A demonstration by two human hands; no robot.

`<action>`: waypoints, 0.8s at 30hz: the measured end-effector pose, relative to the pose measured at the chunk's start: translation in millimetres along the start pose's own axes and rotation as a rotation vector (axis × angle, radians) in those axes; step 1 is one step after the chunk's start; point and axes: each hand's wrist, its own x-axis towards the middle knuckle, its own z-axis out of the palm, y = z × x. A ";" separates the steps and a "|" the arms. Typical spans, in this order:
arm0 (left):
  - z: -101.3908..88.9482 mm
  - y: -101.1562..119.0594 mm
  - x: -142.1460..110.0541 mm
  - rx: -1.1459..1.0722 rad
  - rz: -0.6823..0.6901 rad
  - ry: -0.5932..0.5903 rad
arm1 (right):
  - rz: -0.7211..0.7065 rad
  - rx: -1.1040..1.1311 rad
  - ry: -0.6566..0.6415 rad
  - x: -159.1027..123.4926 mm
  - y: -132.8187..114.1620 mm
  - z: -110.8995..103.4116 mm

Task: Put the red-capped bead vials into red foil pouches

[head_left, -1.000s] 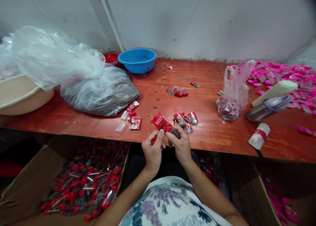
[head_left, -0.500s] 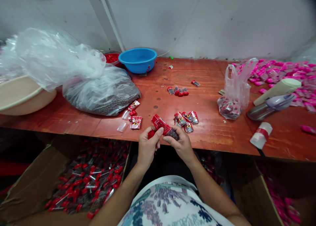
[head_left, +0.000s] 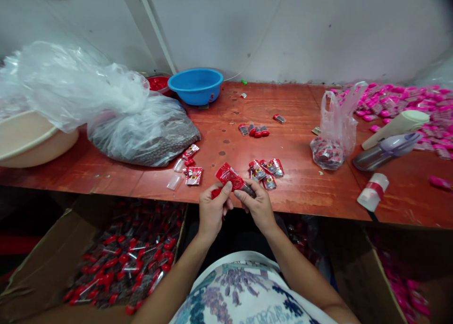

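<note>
My left hand (head_left: 212, 208) is closed, thumb pressed on the red printed end of a small packet (head_left: 229, 175). A bit of red also shows between its fingers; what that is I cannot tell. My right hand (head_left: 260, 206) pinches the same packet's other end, where dark contents show through clear plastic. Both hands are just over the table's front edge. Right of the packet lie several red printed packets (head_left: 267, 173) with dark contents. To its left are another red printed packet (head_left: 193, 176) and a small clear plastic sleeve (head_left: 174, 182).
A big clear bag of dark beads (head_left: 145, 140) lies left, beside a cream basin (head_left: 67, 142). Behind stands a blue basin (head_left: 196, 86). Rightward are a tied plastic bag (head_left: 329, 149), a bottle (head_left: 375, 158) and pink items (head_left: 399, 100). Below left, a carton (head_left: 46, 262) holds red-capped pieces.
The red end of the packet has tipped slightly, and my right fingers have shifted a little along its dark end. Both hands keep hold; the view has drifted slightly.
</note>
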 end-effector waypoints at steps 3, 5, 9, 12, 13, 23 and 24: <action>3.8 -5.3 -4.3 -0.006 0.056 0.088 | -0.008 0.034 0.042 -1.9 1.9 3.5; 4.6 -7.3 -6.2 0.024 0.083 0.120 | -0.007 0.034 0.061 -2.0 2.6 2.8; 3.5 -3.1 -4.7 0.005 0.019 0.080 | 0.046 0.092 -0.039 0.5 3.8 -2.3; 2.5 3.1 -0.5 -0.017 -0.037 0.023 | 0.073 0.156 -0.064 2.2 6.3 -2.0; 2.3 4.6 0.9 -0.009 -0.042 0.011 | 0.075 0.179 -0.045 2.4 7.3 -0.7; 2.6 2.0 -3.7 0.044 0.055 -0.025 | 0.165 0.450 -0.040 6.8 4.6 0.6; 3.4 2.6 -5.7 0.065 0.072 -0.019 | 0.165 0.460 -0.047 6.6 4.2 0.1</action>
